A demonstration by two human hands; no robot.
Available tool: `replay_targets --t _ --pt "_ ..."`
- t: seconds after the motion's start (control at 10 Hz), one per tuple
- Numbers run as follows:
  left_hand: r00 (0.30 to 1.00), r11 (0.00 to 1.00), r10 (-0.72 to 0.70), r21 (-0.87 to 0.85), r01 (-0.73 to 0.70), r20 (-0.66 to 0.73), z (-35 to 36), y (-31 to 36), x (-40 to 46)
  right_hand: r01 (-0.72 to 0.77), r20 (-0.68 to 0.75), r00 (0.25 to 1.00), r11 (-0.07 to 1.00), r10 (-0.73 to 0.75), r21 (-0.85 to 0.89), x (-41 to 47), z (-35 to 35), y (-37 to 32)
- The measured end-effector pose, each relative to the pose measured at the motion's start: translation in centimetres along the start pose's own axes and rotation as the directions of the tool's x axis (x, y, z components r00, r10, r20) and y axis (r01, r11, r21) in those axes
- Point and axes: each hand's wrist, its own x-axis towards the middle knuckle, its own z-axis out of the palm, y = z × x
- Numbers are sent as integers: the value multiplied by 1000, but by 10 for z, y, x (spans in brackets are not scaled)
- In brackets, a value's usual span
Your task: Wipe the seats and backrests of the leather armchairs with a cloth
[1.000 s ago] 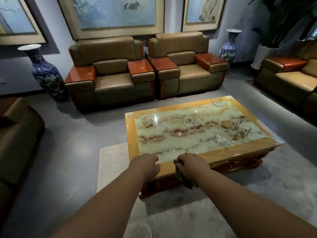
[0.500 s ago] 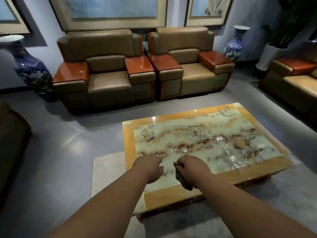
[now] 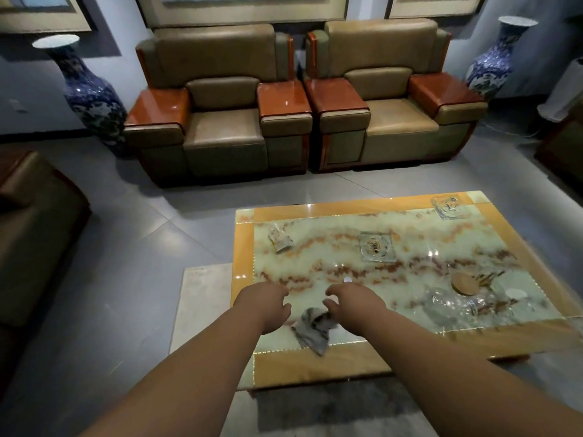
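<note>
1. The crumpled grey cloth point(image 3: 312, 328) lies on the near edge of the marble-patterned coffee table with an orange wooden border point(image 3: 315, 362), between the two forearms.
2. The right hand point(image 3: 356, 302) hovers just above and beside the cloth, fingers loosely curled and spread. The thumb appears to touch the cloth's upper fold, but the view does not show whether it pinches the fabric.
3. The left hand point(image 3: 263, 305) is over the table just left of the cloth, fingers loosely curled, holding nothing. It is close to the cloth; contact is not visible.
4. The left tan leather armchair with glossy red-brown wooden armrests point(image 3: 224, 134) and the matching right tan leather armchair point(image 3: 397, 115) stand side by side against the far wall, well apart from the cloth and beyond the table.
5. On the table: a square clear glass ashtray point(image 3: 377, 247) near the middle, a second glass ashtray point(image 3: 448, 207) at the far right corner, a small crumpled paper packet point(image 3: 279, 239) toward the left, a round wooden lid point(image 3: 466, 283), and clear glassware point(image 3: 454, 305) at the right.
6. A tall blue-and-white porcelain vase point(image 3: 90, 96) stands left of the armchairs; a second blue-and-white vase point(image 3: 493, 63) stands to their right.
</note>
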Motion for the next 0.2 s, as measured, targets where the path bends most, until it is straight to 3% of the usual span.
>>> replay_targets --t 0.2 --pt "995 999 -34 -43 30 -97 -43 10 5 45 -99 994 999 -45 0 5 -43 0"
